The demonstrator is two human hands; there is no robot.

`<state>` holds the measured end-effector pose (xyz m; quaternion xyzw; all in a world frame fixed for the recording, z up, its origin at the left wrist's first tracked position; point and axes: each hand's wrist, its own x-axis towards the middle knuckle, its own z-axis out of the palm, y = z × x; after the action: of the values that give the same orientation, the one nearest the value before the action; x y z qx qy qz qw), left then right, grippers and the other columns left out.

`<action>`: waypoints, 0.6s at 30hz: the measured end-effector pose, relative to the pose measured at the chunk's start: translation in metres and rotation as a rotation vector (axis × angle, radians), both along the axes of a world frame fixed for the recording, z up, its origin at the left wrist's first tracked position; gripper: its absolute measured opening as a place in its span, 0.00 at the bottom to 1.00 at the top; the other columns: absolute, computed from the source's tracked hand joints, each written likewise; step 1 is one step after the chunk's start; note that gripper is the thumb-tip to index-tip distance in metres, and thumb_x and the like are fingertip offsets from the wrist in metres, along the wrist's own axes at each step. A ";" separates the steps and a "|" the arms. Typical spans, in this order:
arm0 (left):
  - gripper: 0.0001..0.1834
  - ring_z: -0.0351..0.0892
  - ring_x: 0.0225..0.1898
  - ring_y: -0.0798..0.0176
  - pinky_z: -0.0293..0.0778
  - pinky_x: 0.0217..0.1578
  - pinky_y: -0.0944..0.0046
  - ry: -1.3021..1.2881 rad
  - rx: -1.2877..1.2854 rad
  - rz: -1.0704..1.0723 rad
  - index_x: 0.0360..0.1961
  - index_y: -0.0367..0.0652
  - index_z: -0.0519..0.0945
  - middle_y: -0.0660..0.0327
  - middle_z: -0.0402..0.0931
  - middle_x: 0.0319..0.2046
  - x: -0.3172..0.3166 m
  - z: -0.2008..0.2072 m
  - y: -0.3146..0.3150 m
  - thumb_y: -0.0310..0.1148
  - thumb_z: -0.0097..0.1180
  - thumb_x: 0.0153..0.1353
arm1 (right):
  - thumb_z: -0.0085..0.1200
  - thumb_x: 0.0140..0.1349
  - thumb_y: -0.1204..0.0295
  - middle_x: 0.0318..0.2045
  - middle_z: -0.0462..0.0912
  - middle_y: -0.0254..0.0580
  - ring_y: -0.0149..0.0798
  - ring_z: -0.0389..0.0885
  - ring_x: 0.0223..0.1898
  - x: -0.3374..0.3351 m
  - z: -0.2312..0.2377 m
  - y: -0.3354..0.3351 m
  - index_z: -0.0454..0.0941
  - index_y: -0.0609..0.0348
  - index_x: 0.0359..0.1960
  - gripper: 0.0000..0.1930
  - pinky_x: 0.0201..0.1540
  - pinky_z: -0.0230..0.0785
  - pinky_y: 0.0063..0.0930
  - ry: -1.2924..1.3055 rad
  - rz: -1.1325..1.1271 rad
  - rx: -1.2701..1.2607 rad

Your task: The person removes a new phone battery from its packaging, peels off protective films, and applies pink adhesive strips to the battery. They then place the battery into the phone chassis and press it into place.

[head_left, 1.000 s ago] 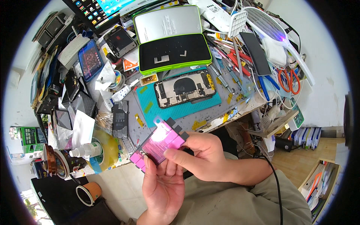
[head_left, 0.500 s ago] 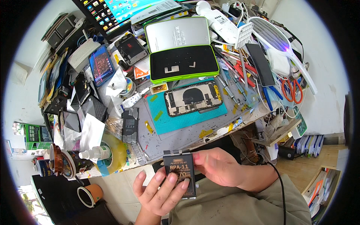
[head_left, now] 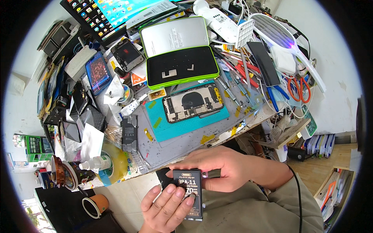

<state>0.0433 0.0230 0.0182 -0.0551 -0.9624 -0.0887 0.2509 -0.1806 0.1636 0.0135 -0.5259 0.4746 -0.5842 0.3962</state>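
A black phone battery (head_left: pixel 190 184) with gold and white print is held up in front of my lap, below the desk's front edge. My left hand (head_left: pixel 165 206) grips it from the lower left, its fingers lying across the printed face. My right hand (head_left: pixel 231 169) closes on its upper right edge, with fingers stretched along the top end; the fingertips are partly hidden. On the teal mat (head_left: pixel 167 134) lies an opened phone (head_left: pixel 194 103) with its inner parts bare. Another dark battery (head_left: pixel 129 134) rests on the desk to the left of the mat.
Behind the mat stands an open green-rimmed case (head_left: pixel 215 70) with small metal pieces on its black pad. Tweezers, pliers (head_left: pixel 274 101) and orange-handled scissors (head_left: pixel 299 90) crowd the right. A spray bottle (head_left: pixel 97 162) and a tape roll (head_left: pixel 120 161) stand at the left front edge.
The battery has moved slightly down. My right hand has turned and shifted, its fingers now reaching across the battery's top end. The desk scene has shifted a little left in view.
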 end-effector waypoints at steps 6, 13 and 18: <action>0.11 0.84 0.54 0.55 0.76 0.59 0.49 -0.072 0.204 -0.096 0.47 0.51 0.83 0.58 0.85 0.49 -0.012 0.025 -0.004 0.30 0.59 0.64 | 0.65 0.49 0.78 0.43 0.85 0.44 0.43 0.84 0.44 -0.024 0.014 -0.005 0.82 0.67 0.52 0.24 0.44 0.76 0.37 0.767 -0.045 -0.191; 0.06 0.89 0.44 0.53 0.81 0.53 0.50 -0.088 0.550 -0.184 0.36 0.42 0.85 0.55 0.88 0.35 -0.031 0.031 -0.013 0.31 0.60 0.61 | 0.56 0.49 0.70 0.24 0.76 0.32 0.36 0.76 0.30 -0.016 0.006 -0.008 0.78 0.61 0.26 0.08 0.34 0.69 0.30 1.002 -0.043 -0.352; 0.06 0.89 0.44 0.55 0.80 0.53 0.52 -0.180 0.584 -0.177 0.36 0.47 0.86 0.59 0.89 0.35 -0.027 0.042 -0.014 0.32 0.59 0.62 | 0.56 0.49 0.69 0.25 0.77 0.33 0.36 0.77 0.30 -0.002 -0.008 -0.006 0.80 0.62 0.30 0.09 0.33 0.70 0.30 1.043 -0.151 -0.405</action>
<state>0.0163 0.0091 0.0603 -0.0563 -0.9060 -0.3874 0.1610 -0.1821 0.1574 0.0060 -0.7750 0.5225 -0.3531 -0.0424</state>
